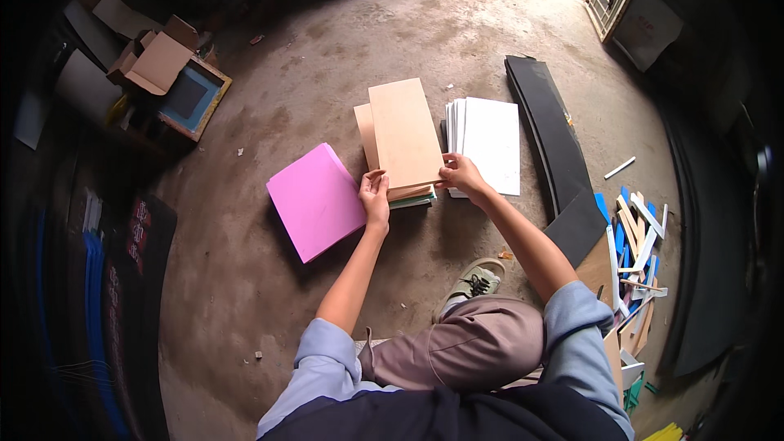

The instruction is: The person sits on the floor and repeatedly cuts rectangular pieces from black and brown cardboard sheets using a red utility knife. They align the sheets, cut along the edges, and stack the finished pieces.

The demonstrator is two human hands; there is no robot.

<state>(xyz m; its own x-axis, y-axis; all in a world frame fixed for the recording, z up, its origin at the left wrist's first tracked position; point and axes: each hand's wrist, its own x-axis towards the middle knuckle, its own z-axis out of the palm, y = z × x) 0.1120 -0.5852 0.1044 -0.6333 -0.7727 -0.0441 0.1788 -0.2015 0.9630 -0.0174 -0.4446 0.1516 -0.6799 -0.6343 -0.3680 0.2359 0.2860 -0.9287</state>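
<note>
Beside pink sheets [318, 202], both hands [376, 198] hold tan board [406, 135].

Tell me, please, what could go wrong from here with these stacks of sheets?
The left hand and right hand grip the top tan sheet near its close corners, so its far end might swing. The lower pile sticks out to the left and could slide apart. The pink stack lies close beside the left hand, which might knock it crooked.

Pink stack [317, 202] and white stack [492, 143] flank the tan sheets [404, 135]; open floor [327, 53] lies beyond.
</note>
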